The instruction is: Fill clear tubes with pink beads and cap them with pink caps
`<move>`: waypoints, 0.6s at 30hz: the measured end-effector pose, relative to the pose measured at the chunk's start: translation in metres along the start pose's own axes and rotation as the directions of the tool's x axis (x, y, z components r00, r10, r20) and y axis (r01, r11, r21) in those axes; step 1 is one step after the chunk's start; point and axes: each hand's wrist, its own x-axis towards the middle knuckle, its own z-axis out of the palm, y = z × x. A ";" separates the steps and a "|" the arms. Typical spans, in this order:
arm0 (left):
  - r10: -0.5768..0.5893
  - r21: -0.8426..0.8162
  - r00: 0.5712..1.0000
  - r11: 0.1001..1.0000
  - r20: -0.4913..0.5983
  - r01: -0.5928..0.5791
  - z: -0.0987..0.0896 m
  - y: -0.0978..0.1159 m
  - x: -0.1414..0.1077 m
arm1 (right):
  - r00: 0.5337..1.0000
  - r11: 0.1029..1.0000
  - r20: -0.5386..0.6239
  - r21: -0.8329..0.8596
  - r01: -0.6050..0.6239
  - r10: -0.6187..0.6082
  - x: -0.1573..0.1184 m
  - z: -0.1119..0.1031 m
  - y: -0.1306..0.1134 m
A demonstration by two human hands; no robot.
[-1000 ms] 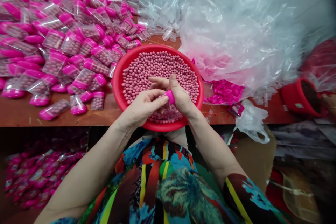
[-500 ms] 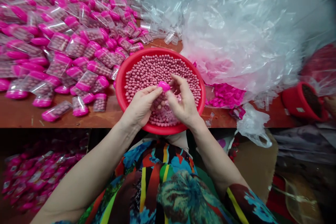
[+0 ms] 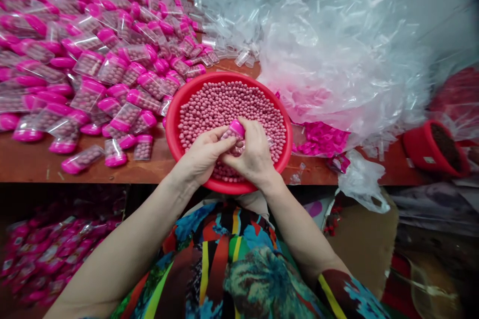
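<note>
Both hands' fingers (image 3: 223, 145) around a pink-capped container (image 3: 235, 130) (seemingly bead-filled), above beads (image 3: 228, 102)

no words or numbers I can read, one small pale label (image 3: 429, 160) on the red pot (image 3: 418, 147) to my right, its print too small for me

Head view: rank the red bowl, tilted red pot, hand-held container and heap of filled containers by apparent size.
1. Heap of filled containers
2. Red bowl
3. Tilted red pot
4. Hand-held container, partly hidden
</note>
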 end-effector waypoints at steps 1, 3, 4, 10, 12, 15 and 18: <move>-0.006 -0.009 1.000 1.000 -0.008 0.005 0.000 0.000 0.000 | 0.999 1.000 0.039 0.026 -0.013 0.012 0.000 -0.002 0.000; 0.013 -0.009 0.999 1.000 -0.042 -0.013 0.001 0.001 0.001 | 0.991 0.990 0.123 0.129 -0.059 0.043 0.002 -0.008 0.003; 0.031 -0.001 0.998 1.000 -0.058 -0.031 0.002 0.001 0.000 | 0.987 0.974 0.145 0.202 -0.099 0.070 0.003 -0.012 0.004; -0.003 0.068 1.000 0.998 -0.027 0.004 0.002 -0.001 -0.002 | 0.919 0.730 0.099 0.577 -0.366 0.382 0.008 -0.017 0.009; -0.019 0.060 1.000 0.998 -0.010 0.019 0.003 0.000 -0.002 | 0.885 0.672 0.090 0.618 -0.409 0.456 0.007 -0.015 0.006; -0.033 0.043 0.999 0.999 0.019 0.032 0.004 0.001 -0.003 | 0.859 0.642 0.081 0.629 -0.438 0.506 0.006 -0.013 0.000; -0.036 0.038 0.999 0.999 0.018 0.035 0.004 0.001 -0.003 | 0.886 0.706 0.052 0.583 -0.402 0.461 0.005 -0.015 -0.002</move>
